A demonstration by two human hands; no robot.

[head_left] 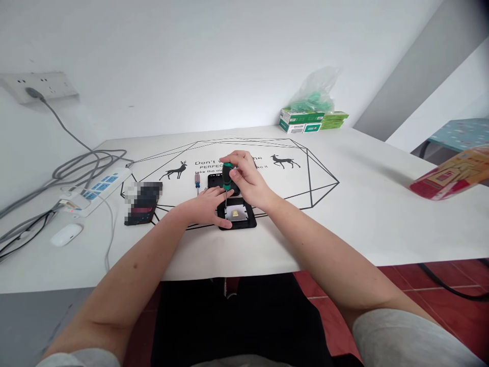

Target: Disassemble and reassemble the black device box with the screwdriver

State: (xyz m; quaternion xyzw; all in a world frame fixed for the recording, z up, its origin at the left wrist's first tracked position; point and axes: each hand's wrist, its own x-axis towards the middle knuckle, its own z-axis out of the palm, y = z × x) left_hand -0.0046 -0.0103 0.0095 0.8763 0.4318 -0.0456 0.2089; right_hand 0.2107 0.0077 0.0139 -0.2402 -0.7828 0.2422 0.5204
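Note:
My right hand (pixel 246 178) is wrapped round a green and black screwdriver (pixel 227 176), held upright with its shaft down at the upper left of a black square device (pixel 250 219). A silvery plate with a small yellowish square (pixel 235 213) lies inside the device. My left hand (pixel 208 206) rests with fingers spread on the device's left side, its thumb at the lower edge. Behind the hands lies a black part (pixel 214 179), partly hidden. A small screwdriver with a bluish and red handle (pixel 197 180) stands out to its left.
On the left are a dark phone (pixel 145 204), a white power strip (pixel 105 188) with cables and a white earbud case (pixel 66 235). Green and white boxes (pixel 301 121) sit by the wall under a plastic bag (pixel 317 92). A red and yellow package (pixel 451 173) is at the right.

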